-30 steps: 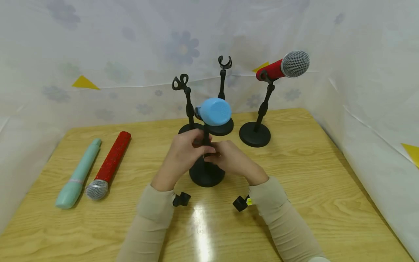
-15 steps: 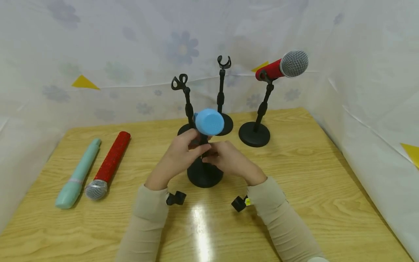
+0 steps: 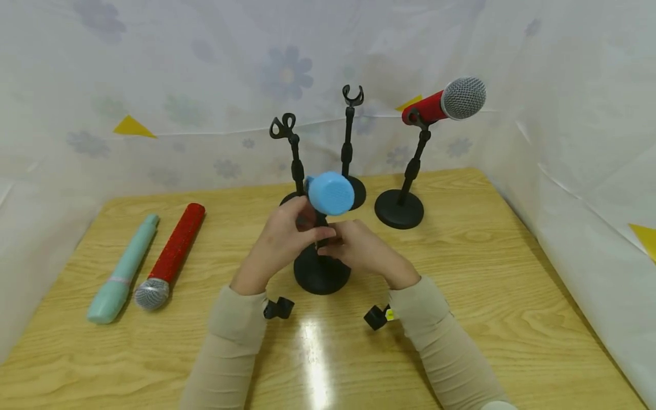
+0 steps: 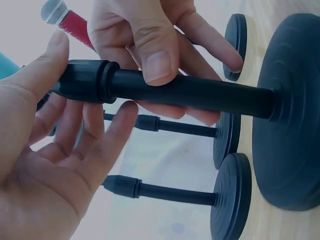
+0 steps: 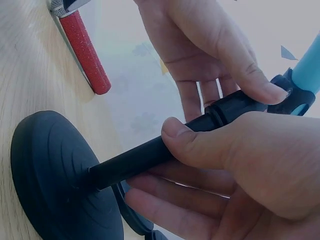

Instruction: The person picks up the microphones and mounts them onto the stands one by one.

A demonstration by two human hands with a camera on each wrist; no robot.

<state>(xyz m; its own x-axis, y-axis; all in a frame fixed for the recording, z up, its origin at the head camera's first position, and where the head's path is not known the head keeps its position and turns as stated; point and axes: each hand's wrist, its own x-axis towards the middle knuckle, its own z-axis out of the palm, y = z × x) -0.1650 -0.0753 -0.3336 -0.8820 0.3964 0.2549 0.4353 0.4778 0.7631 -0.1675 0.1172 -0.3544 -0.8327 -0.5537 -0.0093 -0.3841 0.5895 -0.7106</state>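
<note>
A blue microphone [image 3: 332, 193] sits in the clip of the nearest black microphone stand [image 3: 320, 277], its head towards me. My left hand [image 3: 277, 242] holds the ridged collar [image 4: 86, 81] of that stand between thumb and fingers. Just below, my right hand [image 3: 363, 250] grips the pole [image 5: 135, 161], thumb on one side and fingers curled behind. The stand's round base is down on the table. In the head view, the hands hide most of the pole; both wrist views show it.
Behind are two stands with bare clips, one left [image 3: 296, 165] and one at centre [image 3: 347, 151]. Another stand [image 3: 400, 209] at right bears a red microphone [image 3: 427, 108]. A mint-green microphone [image 3: 123, 267] and a red glittery one [image 3: 176, 245] lie on the table [image 3: 512, 319] at left.
The blue microphone and the top of its stand have come down lower, mostly in the first half second. My left hand has shifted slightly left; both hands stay on the stand.
</note>
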